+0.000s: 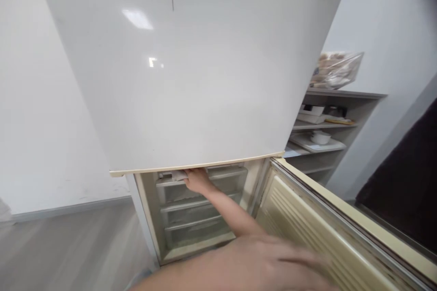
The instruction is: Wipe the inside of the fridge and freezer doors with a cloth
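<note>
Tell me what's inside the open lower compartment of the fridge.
Stacked drawers, with the right hand at the top one, against something whitish. The right forearm covers part of them; what the drawers hold can't be made out.

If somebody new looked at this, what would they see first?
Probably the big, shiny white fridge front filling the upper middle. Below it, the right hand reaches to the top drawer inside the open compartment, and the blurry left hand looks huge at the bottom.

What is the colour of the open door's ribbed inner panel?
The inner panel is pale cream-yellow; the head view shows it best.
</note>
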The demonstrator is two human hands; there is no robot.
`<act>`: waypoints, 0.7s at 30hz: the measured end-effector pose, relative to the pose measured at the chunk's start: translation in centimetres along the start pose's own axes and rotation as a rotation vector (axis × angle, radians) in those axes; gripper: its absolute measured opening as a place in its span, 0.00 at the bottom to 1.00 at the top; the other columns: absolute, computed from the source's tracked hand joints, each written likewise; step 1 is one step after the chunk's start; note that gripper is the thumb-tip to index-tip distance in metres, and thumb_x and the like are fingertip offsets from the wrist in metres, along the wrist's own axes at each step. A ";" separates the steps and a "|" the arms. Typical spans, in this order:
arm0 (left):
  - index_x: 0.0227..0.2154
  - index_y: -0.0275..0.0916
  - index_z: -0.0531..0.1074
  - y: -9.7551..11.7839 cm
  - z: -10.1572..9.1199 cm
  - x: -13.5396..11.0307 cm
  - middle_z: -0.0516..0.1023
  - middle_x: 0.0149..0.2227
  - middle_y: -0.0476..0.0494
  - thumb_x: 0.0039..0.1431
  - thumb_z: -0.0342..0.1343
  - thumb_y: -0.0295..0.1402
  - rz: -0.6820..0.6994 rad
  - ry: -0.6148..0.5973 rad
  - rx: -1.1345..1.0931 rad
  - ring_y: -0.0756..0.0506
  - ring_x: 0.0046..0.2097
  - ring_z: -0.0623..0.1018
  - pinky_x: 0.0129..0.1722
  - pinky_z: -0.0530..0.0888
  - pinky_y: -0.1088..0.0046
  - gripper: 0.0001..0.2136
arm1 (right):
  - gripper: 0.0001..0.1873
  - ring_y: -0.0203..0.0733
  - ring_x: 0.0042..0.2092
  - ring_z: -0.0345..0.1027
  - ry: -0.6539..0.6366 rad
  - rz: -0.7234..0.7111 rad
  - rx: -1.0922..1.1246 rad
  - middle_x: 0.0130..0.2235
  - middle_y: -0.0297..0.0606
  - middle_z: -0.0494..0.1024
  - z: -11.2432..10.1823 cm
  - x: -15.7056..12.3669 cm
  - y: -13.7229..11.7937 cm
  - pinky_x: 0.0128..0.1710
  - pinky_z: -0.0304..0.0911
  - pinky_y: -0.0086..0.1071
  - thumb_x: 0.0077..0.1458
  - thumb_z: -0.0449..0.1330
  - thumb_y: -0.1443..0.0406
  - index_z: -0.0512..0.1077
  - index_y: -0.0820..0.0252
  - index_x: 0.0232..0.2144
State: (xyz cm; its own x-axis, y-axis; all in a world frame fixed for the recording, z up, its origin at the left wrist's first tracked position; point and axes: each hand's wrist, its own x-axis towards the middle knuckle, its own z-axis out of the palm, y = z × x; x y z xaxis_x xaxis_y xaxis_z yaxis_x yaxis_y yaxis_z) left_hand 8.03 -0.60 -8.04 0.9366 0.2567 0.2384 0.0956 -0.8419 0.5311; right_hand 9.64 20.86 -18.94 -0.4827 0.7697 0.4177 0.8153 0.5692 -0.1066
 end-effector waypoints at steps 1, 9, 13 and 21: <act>0.59 0.47 0.60 -0.1 0.1 1.5 0.58 0.67 0.50 0.65 0.38 0.41 0.111 -0.022 0.061 0.42 0.68 0.55 0.65 0.60 0.61 0.22 | 0.25 0.50 0.54 0.66 -0.004 0.005 0.004 0.54 0.44 0.73 0.0 0.0 -0.2 0.54 0.60 0.41 0.57 0.52 0.62 0.66 0.59 0.57; 0.64 0.45 0.48 -1.1 6.5 12.1 0.58 0.66 0.51 0.65 0.28 0.43 0.406 0.303 0.669 0.46 0.67 0.55 0.67 0.56 0.59 0.26 | 0.26 0.48 0.56 0.65 -0.021 0.027 0.008 0.56 0.41 0.72 -0.1 -0.3 0.2 0.56 0.57 0.40 0.58 0.51 0.61 0.64 0.57 0.58; 0.63 0.46 0.51 -0.8 6.6 14.3 0.61 0.64 0.54 0.66 0.25 0.33 0.375 0.287 0.714 0.51 0.66 0.58 0.64 0.57 0.68 0.25 | 0.25 0.48 0.53 0.67 -0.008 0.033 -0.001 0.54 0.42 0.73 0.1 -0.3 0.1 0.54 0.59 0.40 0.57 0.51 0.61 0.66 0.58 0.57; 0.58 0.43 0.62 -0.9 8.3 19.2 0.71 0.58 0.50 0.65 0.29 0.29 0.373 0.418 0.689 0.49 0.58 0.68 0.58 0.62 0.72 0.24 | 0.23 0.50 0.52 0.67 0.022 0.045 -0.038 0.49 0.43 0.76 0.6 -0.3 0.2 0.53 0.60 0.42 0.58 0.51 0.60 0.69 0.60 0.53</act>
State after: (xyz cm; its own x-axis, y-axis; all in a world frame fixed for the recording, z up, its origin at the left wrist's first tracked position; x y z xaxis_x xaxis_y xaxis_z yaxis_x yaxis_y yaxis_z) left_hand 28.71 1.15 -10.70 0.7603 -0.0530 0.6474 0.1164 -0.9694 -0.2161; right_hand 9.78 20.94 -19.60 -0.4386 0.7873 0.4334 0.8476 0.5226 -0.0916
